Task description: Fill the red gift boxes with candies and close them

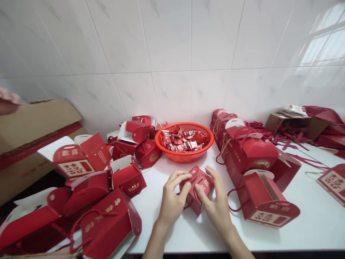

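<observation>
A small red paper gift box (196, 201) with gold characters stands on the white table in front of me. My left hand (174, 196) is closed on its left side, with thumb and fingers pinching the rounded top flap. On the other side, my right hand (215, 201) grips the box, thumb pressed on the top panel and fingers around the right edge. A dark red cord shows beneath my left hand. Just beyond the box sits an orange-red plastic basket (184, 157) of wrapped sweets (185, 138).
Open red boxes (107, 223) are heaped on the left, before a cardboard carton (40, 120) with another person's hand (8, 101) above it. A row of red boxes (250, 154) lines the right. Ribbons (292, 135) lie farther right; a tiled wall (172, 54) closes the back.
</observation>
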`<state>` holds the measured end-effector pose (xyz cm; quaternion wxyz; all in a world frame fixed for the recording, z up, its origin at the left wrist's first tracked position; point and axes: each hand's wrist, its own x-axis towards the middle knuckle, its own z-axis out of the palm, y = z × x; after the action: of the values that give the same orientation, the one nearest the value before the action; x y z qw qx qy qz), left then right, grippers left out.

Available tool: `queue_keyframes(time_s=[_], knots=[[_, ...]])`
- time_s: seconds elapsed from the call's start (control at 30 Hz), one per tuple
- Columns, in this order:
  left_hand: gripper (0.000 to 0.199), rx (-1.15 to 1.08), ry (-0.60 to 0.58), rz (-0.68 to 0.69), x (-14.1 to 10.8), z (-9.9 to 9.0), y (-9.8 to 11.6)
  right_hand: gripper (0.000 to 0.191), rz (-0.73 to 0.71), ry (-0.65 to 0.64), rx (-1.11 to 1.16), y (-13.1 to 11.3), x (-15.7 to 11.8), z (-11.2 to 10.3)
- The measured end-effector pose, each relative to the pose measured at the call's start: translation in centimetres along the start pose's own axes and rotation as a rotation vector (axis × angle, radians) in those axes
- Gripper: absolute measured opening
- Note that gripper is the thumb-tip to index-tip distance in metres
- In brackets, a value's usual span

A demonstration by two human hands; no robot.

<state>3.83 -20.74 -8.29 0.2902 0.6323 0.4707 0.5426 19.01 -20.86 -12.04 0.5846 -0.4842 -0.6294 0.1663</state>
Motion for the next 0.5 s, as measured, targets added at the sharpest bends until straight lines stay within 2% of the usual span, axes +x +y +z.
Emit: queue_keyframes(time_s=[0.13, 0.33, 0.43, 0.5], knots=[[0.029, 0.080, -0.055, 0.043, -0.6, -0.3, 0.1, 0.036, 0.004, 0.021, -0.062, -0.5, -0.8, 0.5], [0.030, 0.204, -0.118, 0.091, -1.3, -1.0, 0.8, 0.065, -0.056, -0.117, -0.250, -0.5, -2.7, -0.1], [0.032, 0.299, -0.080, 0.201, -3.2, -2.9, 2.1, 0.067, -0.071, -0.154, -0.300, -0.4, -2.8, -0.9], [0.032, 0.390, 0.043, 0.328, -4.7, -5.3, 2.6, 0.068, -0.092, -0.175, -0.311, -0.4, -2.7, -1.3]])
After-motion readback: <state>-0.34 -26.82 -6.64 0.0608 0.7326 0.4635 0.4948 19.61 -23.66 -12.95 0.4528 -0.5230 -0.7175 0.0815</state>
